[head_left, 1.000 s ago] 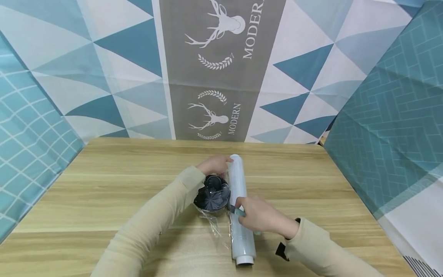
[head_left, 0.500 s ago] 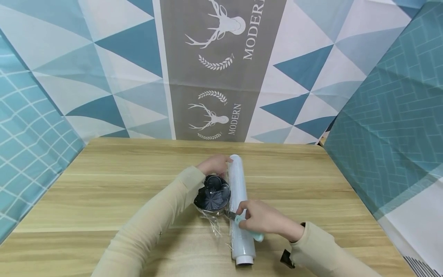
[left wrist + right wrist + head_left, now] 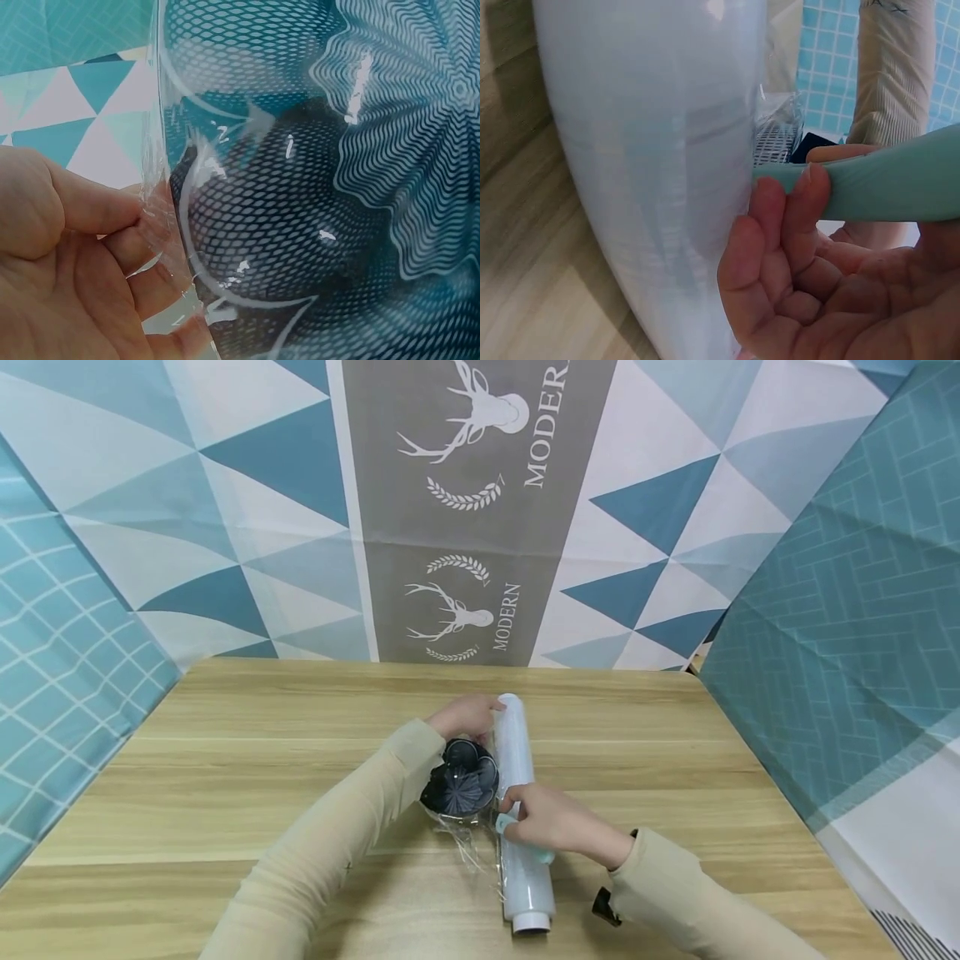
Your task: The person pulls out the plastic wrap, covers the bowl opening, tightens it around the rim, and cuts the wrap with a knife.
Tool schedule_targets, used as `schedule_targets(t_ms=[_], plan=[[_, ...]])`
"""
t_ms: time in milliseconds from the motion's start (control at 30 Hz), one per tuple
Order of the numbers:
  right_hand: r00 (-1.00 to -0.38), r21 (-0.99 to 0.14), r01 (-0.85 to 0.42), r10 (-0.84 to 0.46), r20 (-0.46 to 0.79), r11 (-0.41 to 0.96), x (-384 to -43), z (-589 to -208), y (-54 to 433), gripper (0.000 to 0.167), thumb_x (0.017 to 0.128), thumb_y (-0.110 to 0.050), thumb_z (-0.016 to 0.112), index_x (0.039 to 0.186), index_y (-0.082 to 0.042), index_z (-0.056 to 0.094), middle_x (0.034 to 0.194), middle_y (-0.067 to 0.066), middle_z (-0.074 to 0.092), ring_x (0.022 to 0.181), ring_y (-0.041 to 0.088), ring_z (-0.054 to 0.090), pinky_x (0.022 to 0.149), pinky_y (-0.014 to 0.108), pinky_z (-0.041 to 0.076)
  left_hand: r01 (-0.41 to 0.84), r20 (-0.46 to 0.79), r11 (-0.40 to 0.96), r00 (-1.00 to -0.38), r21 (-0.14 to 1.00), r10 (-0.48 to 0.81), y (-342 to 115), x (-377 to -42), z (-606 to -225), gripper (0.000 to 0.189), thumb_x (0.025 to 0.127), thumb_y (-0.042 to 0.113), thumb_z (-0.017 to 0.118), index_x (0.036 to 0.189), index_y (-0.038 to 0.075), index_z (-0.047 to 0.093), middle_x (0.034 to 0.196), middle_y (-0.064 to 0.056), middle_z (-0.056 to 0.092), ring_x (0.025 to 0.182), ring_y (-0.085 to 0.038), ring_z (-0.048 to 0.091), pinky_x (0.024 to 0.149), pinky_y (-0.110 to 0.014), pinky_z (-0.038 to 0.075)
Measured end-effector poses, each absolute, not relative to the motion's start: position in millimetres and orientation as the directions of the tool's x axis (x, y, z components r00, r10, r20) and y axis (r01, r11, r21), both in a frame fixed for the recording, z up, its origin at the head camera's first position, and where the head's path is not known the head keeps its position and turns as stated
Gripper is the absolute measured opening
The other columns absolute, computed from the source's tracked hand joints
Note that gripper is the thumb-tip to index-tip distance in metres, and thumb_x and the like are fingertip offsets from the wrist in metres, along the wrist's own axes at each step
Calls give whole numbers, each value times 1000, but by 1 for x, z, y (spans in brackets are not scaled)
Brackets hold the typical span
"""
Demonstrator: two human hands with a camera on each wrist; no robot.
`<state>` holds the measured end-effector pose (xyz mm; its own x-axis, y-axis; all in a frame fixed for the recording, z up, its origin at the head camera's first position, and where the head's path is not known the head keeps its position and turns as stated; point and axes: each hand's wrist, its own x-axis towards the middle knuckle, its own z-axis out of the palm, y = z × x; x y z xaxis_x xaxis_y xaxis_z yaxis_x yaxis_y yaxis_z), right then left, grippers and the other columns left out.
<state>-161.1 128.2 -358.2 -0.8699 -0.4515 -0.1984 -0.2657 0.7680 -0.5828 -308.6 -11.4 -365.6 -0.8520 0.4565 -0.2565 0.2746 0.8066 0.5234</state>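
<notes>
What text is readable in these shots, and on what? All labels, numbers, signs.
"MODERN": beside the lower deer head on the gray wall-covering panel.
"MODER": beside the upper deer head, same panel; last letter cut off by the head view's top edge.
Small marks by the leaf sprigs: too small to read.
No readable text shows on the plastic wrap roll, mint-green handle or dark patterned bowl.

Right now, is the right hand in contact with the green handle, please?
Touching. The right wrist view shows it plainly: the right hand grips the green handle between its fingers.
</notes>
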Motion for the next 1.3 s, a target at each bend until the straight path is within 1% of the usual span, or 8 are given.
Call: schedule_targets(t_ms=[100,267,367,433,500,667,867,1300], plan=[[-865,-589,-269,-460,-201,762,-159,-358,129,22,71,-12,62,92,-6,61,61,0,50,54,11,46,46,25,39,279,-250,802,-852,529,461,-11,-308,-366,59,76,-8,41,132,10,48,79,-14,67,43,-8,44,42,-16,38],[-854,-588,-309,-490,-174,747,-153,-357,133,22,74,-12,63,94,-5,61,61,-1,49,53,10,44,46,24,36,292,-241,804,-852,518,465,-11,-307,-367,61,73,-9,45,132,11,48,94,-12,65,42,-9,38,40,-17,35],[-844,-593,-330,-511,-164,735,-149,-356,135,21,74,-12,63,95,-5,61,60,-3,46,51,8,41,45,23,34,281,-248,803,-852,526,461,-11,-308,-368,62,73,-9,45,132,11,48,98,-11,64,41,-9,36,40,-17,35],[-833,-604,-338,-528,-165,722,-147,-356,137,22,75,-11,63,95,-5,61,59,-3,45,50,7,40,44,22,33,267,-254,798,-852,540,457,-12,-308,-368,63,73,-9,43,132,11,48,92,-10,64,40,-9,37,40,-17,36],[-825,-614,-344,-541,-164,711,-144,-357,139,22,74,-11,64,95,-4,60,57,-4,44,49,6,39,44,21,33,255,-260,791,-851,556,456,-12,-309,-369,63,72,-9,42,132,11,47,81,-9,63,40,-8,39,41,-17,37],[-824,-618,-344,-542,-162,707,-138,-358,140,21,76,-10,63,96,-3,59,55,-6,42,46,4,37,43,20,32,236,-272,789,-850,568,450,-13,-309,-369,63,73,-9,41,133,11,47,62,-4,57,43,-8,44,42,-17,38],[-826,-611,-352,-542,-154,709,-130,-358,143,21,75,-11,63,95,-5,60,54,-9,40,46,1,35,43,19,31,231,-279,787,-848,573,451,-12,-306,-367,63,74,-9,43,134,11,46,67,-10,62,45,-8,47,43,-17,39],[-804,-646,-344,-569,-172,682,-108,-358,147,22,74,-10,62,96,-6,58,54,-12,36,46,-1,32,44,16,30,224,-267,765,-848,604,459,-14,-308,-369,63,73,-11,40,133,9,45,60,-5,56,44,-8,43,41,-16,35]])
